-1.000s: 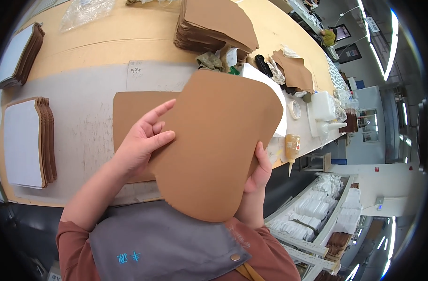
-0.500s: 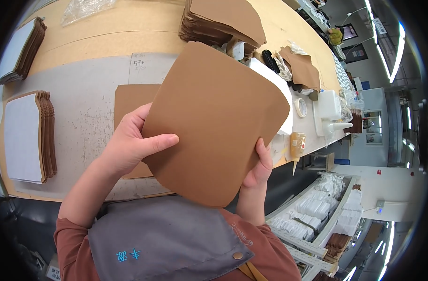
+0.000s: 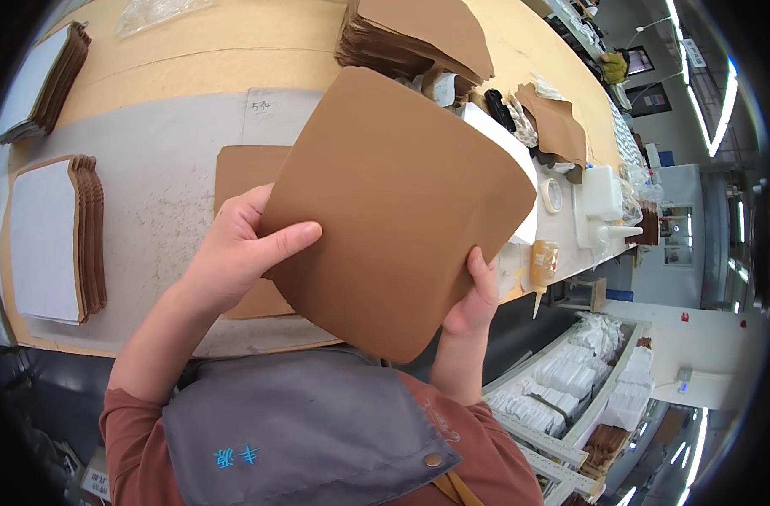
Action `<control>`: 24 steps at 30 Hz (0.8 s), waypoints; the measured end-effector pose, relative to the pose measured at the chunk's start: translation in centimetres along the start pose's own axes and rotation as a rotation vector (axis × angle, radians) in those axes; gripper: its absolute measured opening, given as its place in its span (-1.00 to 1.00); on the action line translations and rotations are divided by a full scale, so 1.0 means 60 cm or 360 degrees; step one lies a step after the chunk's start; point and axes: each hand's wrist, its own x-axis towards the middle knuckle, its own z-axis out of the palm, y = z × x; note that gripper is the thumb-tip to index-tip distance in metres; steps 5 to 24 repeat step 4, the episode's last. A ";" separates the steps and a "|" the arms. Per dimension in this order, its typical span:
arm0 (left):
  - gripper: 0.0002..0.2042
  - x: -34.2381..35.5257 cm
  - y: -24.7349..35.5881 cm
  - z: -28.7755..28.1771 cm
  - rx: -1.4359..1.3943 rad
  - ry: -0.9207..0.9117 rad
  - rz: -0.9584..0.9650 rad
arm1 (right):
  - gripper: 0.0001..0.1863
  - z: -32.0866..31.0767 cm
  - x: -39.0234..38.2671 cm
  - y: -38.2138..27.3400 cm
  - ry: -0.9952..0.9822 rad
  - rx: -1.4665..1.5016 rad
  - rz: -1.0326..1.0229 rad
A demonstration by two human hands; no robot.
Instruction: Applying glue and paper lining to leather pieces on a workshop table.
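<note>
Between my hands, above the table's front edge, is a brown leather-like panel [image 3: 402, 202] with rounded corners, tilted and slightly bowed. My left hand [image 3: 250, 240] grips its left edge, thumb on top and the other fingers mostly hidden beneath. At the lower right edge, my right hand [image 3: 475, 295] pinches the panel with its thumb over the surface; the fingers behind are largely out of sight. Partly covered by the held panel and my left hand, another brown panel [image 3: 241, 177] lies on the grey work surface [image 3: 161, 194]. A white sheet [image 3: 524, 164] shows behind the panel's right side.
A stack of brown panels [image 3: 423, 38] stands at the back. Two white-topped stacks, a near one [image 3: 48, 240] and a far one [image 3: 35, 80], sit at left. To the right are a tape roll [image 3: 552, 196], a white container [image 3: 602, 192] and an amber nozzle bottle [image 3: 544, 263].
The panel remains in both hands and has tipped slightly, its lower edge rising away from my apron. The whole view has shifted a little, so the table things appear farther right.
</note>
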 end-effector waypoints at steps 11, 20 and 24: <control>-0.51 0.014 -0.015 -0.021 -0.0002 0.0179 0.0127 | -0.45 0.056 0.048 -0.044 -0.0096 -0.0598 0.0241; -0.51 0.014 -0.015 -0.021 -0.0002 0.0179 0.0127 | -0.45 0.056 0.048 -0.044 -0.0096 -0.0598 0.0241; -0.51 0.014 -0.015 -0.021 -0.0002 0.0179 0.0127 | -0.45 0.056 0.048 -0.044 -0.0096 -0.0598 0.0241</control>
